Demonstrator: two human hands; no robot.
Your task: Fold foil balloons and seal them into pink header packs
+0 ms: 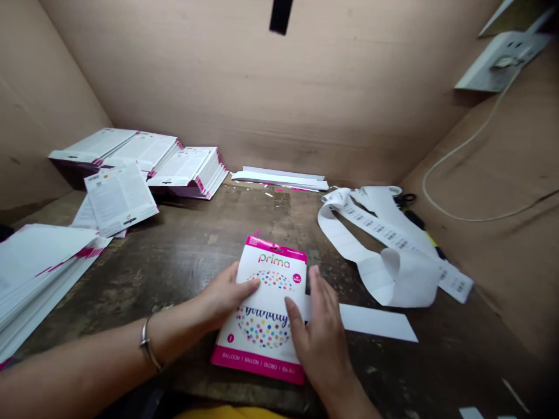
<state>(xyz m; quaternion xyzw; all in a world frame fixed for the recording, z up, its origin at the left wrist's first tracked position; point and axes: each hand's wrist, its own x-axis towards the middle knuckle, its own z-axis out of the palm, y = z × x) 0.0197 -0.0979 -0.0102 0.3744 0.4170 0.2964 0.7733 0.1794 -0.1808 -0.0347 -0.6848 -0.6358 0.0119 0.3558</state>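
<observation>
Worn dark worktop (183, 244): one. White-backed packet stacks (161, 152): several, stood left. Barcode-label ribbon (395, 273): one, lay looped at far right. Prima birthday-balloon packet (262, 365): one, front up, near centre. Right hand (323, 334): loosely open at the packet's right edge. Left hand (225, 294): pinched its left edge. White paper strip (378, 322): one, ran out rightward; I judged banding under way, the next move calling for its free end folded over.
</observation>
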